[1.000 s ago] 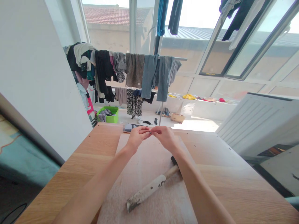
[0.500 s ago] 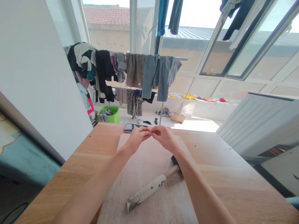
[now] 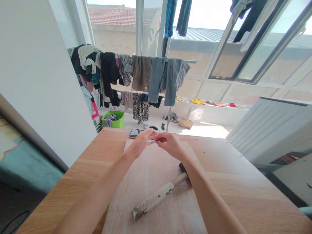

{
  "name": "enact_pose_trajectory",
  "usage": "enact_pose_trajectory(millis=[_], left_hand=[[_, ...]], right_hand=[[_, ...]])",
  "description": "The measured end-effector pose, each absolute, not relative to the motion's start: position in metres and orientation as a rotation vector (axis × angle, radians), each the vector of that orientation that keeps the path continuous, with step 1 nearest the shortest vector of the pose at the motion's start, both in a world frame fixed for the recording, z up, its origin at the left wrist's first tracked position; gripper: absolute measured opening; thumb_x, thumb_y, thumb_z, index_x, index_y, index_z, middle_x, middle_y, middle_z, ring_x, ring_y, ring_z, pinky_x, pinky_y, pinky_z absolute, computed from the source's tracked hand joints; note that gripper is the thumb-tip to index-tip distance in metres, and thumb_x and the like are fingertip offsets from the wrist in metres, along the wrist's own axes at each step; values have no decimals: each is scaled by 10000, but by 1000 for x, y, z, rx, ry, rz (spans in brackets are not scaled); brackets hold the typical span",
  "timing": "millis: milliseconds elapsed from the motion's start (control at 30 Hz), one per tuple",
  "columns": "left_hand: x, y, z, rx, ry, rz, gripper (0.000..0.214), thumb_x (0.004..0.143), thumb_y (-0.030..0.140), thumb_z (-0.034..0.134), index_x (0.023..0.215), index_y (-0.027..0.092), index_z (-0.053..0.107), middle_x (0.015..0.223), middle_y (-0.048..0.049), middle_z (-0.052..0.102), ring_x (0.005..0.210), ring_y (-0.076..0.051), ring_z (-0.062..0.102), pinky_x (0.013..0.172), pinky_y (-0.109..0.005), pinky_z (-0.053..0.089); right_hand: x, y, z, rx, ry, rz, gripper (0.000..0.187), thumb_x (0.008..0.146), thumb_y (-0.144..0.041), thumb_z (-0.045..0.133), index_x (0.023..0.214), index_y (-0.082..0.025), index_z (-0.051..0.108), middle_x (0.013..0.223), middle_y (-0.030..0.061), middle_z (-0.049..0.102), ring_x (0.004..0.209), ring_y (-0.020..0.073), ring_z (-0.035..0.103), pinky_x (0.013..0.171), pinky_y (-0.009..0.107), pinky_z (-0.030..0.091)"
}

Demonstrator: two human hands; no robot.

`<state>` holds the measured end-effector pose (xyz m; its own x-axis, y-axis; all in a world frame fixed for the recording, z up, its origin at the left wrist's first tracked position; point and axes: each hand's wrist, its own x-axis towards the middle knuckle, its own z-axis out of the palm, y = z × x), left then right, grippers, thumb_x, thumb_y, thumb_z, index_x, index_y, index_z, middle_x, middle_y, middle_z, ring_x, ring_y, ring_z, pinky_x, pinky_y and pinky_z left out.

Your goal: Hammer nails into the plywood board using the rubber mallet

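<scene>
My left hand (image 3: 140, 143) is held over the far end of a pale wooden board (image 3: 146, 175). Its fingers stretch towards the right, with a gap between thumb and forefinger. Facing it, my right hand (image 3: 170, 143) is closed in a pinch, its fingertips close to those of the left. Something tiny seems to be between the fingertips, too small to name. Below my hands a hammer (image 3: 153, 200) with a worn, white-coated handle lies slantwise on the board. My right forearm partly hides its dark head. Behind my left hand lies a phone (image 3: 135, 133), partly covered by the fingers.
The board rests on a wooden table (image 3: 231, 182). Beyond the far edge stand a drying rack with clothes (image 3: 141, 73), a green basket (image 3: 119, 122) and a cardboard box (image 3: 185, 123). A white panel (image 3: 48, 65) rises at the left; a ribbed white one (image 3: 275, 130) stands at the right.
My left hand has loosened its pinch, and its thumb and fingers have come apart slightly. The right hand stays pinched at nearly the same spot. The hammer has not moved.
</scene>
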<state>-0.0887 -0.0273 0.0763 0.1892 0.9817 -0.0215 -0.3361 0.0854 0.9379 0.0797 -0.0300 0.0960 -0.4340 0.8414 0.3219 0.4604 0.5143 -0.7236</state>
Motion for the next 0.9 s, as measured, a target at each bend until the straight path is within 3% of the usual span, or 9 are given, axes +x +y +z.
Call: enact_pose_trajectory(millis=[233, 700, 900], left_hand=[[-105, -24, 89, 953, 924, 1303, 343, 721, 457, 730, 881, 159, 674, 1122, -130, 702, 1120, -260, 605, 874, -361, 470], [-107, -27, 95, 1004, 955, 1312, 269, 717, 377, 717, 862, 155, 670, 1078, -112, 703, 1123, -248, 606, 874, -343, 462], [-107, -51, 130, 1301, 984, 1362, 249, 823, 386, 640, 937, 166, 662, 1056, -90, 711, 1074, -216, 634, 922, -358, 477]], right_hand=[[94, -34, 106, -974, -2181, 1147, 135, 816, -291, 656, 846, -175, 719, 686, 8, 676, 654, 127, 606, 631, 249, 495], [99, -39, 120, -995, -2144, 1050, 253, 875, -408, 625, 950, -197, 744, 813, 29, 708, 698, 126, 624, 654, 273, 496], [105, -43, 134, -1020, -2037, 906, 245, 852, -414, 641, 866, -183, 722, 751, 17, 685, 690, 121, 604, 658, 280, 497]])
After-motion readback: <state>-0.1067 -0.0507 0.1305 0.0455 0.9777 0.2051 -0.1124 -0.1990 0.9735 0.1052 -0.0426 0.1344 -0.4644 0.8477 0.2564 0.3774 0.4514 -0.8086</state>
